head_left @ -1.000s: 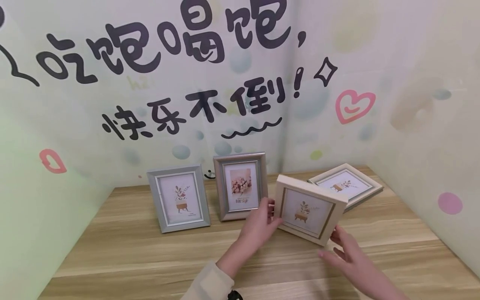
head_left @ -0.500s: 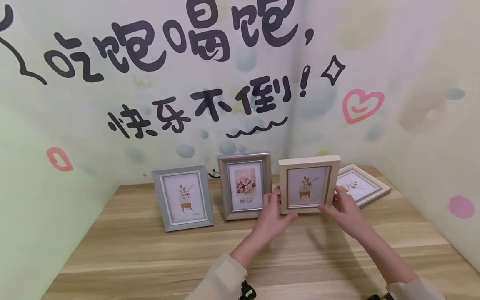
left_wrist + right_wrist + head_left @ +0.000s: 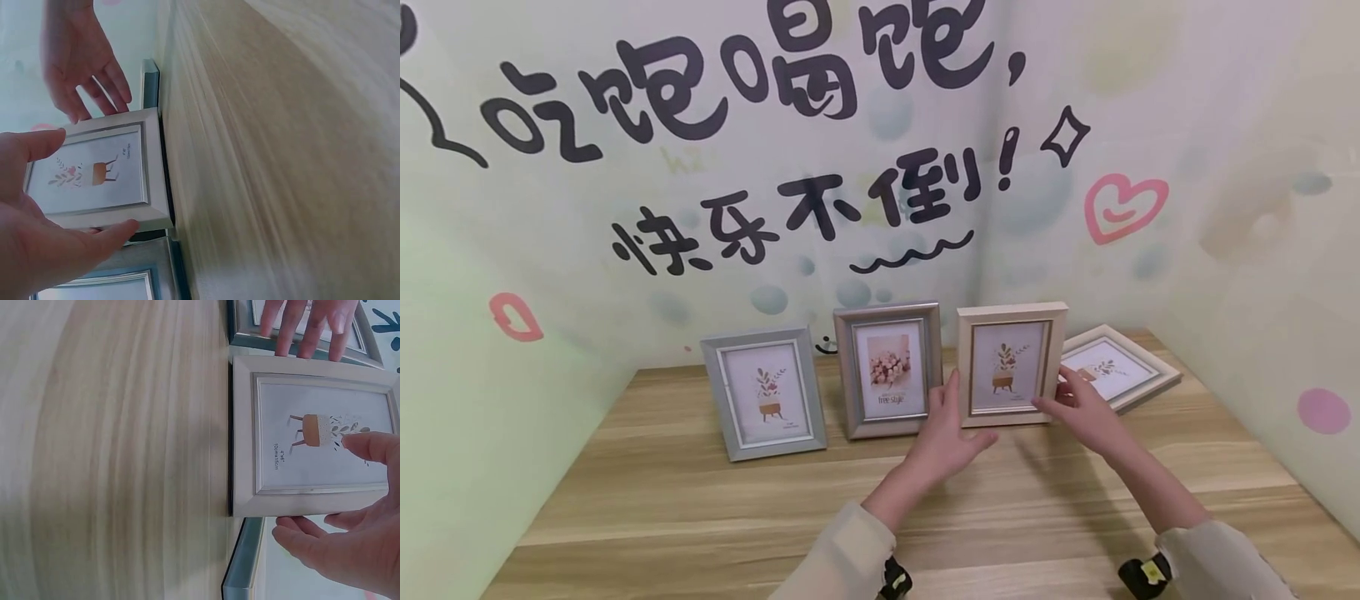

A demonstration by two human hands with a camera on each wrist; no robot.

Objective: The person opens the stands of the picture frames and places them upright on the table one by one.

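A cream picture frame (image 3: 1011, 364) with a potted-plant print stands upright on the wooden table, between my two hands. My left hand (image 3: 942, 435) is at its left edge, fingers extended beside it and thumb held away from the front, as the left wrist view shows. At the right edge is my right hand (image 3: 1086, 417), fingers against or just beside the side. In the right wrist view its thumb (image 3: 369, 447) hovers in front of the print, and a gap shows under part of the hand. Neither hand grips the frame.
To the left stand a silver-brown frame (image 3: 889, 371) with a flower picture and a grey-blue frame (image 3: 765, 393). Another cream frame (image 3: 1122, 367) lies flat, face up, behind the right hand. Walls with printed lettering (image 3: 820, 208) enclose the wooden table (image 3: 715, 525).
The cream frame was held tilted in the air; it moved back and came down upright beside the silver-brown frame. Both hands followed it, then loosened from its sides.
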